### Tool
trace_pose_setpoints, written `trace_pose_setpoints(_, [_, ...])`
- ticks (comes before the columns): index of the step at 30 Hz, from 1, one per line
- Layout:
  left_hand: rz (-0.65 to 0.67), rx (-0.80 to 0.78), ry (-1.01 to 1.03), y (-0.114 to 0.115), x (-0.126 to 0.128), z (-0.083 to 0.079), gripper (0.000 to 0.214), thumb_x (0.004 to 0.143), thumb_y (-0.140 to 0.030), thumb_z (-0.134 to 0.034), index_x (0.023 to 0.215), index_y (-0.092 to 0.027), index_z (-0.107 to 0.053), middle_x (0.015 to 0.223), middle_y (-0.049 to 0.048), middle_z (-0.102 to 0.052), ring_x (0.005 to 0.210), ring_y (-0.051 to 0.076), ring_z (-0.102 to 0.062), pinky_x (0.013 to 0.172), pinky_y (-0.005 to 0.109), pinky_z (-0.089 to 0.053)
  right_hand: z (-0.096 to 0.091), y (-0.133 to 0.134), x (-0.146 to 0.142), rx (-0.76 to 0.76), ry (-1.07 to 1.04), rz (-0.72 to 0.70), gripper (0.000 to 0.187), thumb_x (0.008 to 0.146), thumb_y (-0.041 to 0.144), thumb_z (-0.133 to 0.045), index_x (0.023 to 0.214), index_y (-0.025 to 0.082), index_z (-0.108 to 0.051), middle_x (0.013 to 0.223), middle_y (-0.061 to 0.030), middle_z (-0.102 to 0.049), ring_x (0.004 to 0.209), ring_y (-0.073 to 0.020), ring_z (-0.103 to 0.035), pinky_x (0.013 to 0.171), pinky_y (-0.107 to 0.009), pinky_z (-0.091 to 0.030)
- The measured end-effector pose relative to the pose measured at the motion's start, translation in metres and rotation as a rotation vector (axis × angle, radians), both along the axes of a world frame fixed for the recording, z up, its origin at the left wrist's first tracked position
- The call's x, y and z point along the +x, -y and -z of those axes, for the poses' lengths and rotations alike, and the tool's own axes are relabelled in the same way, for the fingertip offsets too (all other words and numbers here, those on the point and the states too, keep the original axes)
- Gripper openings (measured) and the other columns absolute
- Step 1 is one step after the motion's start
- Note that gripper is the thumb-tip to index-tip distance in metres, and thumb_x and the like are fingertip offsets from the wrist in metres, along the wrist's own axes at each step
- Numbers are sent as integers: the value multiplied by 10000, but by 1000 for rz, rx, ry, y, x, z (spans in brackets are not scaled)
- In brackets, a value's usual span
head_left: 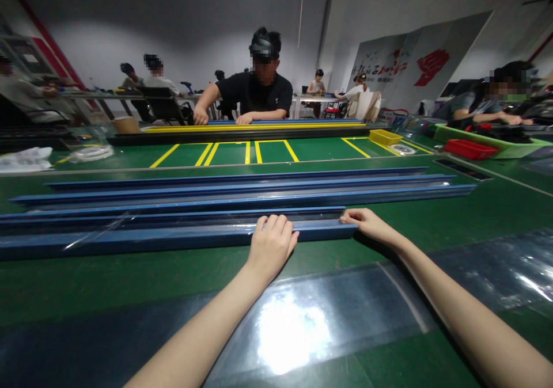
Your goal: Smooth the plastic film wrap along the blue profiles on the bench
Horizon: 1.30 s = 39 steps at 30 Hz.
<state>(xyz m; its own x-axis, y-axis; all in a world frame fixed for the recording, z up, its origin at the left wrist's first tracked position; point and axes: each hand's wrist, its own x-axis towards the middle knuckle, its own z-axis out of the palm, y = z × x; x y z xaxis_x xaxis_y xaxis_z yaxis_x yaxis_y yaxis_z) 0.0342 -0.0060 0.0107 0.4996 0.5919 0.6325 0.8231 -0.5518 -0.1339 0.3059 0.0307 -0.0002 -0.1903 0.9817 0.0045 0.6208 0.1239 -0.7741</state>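
Observation:
A long blue channel [181, 239] with clear film lying in it stretches across the green table in front of me. My left hand [273, 244] grips its near wall, with the fingers curled over the edge into the trough. At the channel's right end is my right hand [365, 224], its thumb and fingers closed on the end; whether film is also pinched there I cannot tell. Just beyond lie more blue channels [242, 197], side by side and roughly parallel to it.
Wide clear plastic sheet [345, 301] covers the near table [496, 221]. Across from me a person [259, 97] handles yellow strips [259, 128]. Yellow tape outlines [250, 153], a yellow bin [384, 137], a red tray [470, 148] and a phone [463, 169] are farther back.

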Motion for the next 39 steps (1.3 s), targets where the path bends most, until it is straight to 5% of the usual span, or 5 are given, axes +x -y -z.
trace_pose_setpoints(14, [11, -88, 51, -2, -3, 2, 164, 853, -289, -466, 948, -179, -543, 778, 18, -594, 747, 179, -498, 719, 315, -298, 2, -1, 2, -9, 9, 0, 371, 728, 512, -491, 568, 180, -450, 579, 18, -459, 589, -123, -414, 578, -249, -306])
trace_pose_setpoints(22, [-20, -156, 119, -3, -3, 5, 198, 848, -342, -472, 753, -177, -527, 718, 4, -600, 703, 163, -507, 695, 307, -300, 1, -1, 1, -18, -1, 8, 357, 718, 492, -517, 564, 173, -472, 610, 5, -502, 610, -128, -434, 588, -250, -316])
trace_pose_setpoints(39, [-99, -110, -23, -2, -1, 3, 228, 848, -371, -458, 765, -172, -533, 712, 26, -573, 699, 189, -499, 639, 313, -276, 9, -4, 4, 99, 38, 93, 363, 668, 526, -575, 609, 181, -477, 580, 27, -465, 568, -107, -413, 539, -231, -312])
